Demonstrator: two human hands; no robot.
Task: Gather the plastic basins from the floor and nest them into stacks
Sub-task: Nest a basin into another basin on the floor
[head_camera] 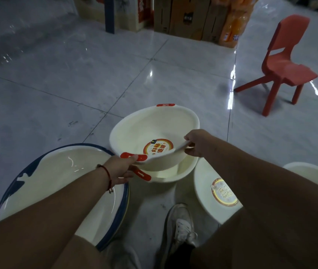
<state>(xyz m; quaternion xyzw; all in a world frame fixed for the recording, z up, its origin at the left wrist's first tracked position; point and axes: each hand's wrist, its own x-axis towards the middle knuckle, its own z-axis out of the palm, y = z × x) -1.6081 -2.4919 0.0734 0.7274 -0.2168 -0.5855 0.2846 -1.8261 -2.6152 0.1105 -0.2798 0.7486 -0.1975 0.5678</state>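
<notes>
A cream basin with red handles (154, 123) hangs tilted above the floor, a round red-and-yellow label on its bottom. My left hand (122, 169) grips its near red handle; my right hand (198, 142) pinches its right rim. Directly beneath it sits a second cream basin with a red handle (166, 174), the upper one partly inside it. To the left lies a large white basin with a blue rim (57, 171), under my left forearm. Another cream basin with a round label (212, 191) lies to the right, partly hidden by my right arm.
A red plastic chair (282, 66) stands at the right. Cardboard boxes (185, 16) and orange bottles (233, 26) line the far wall, beside a blue post (109, 14). A further white basin's rim (313, 173) shows at the far right. My shoe (181, 224) is below the basins.
</notes>
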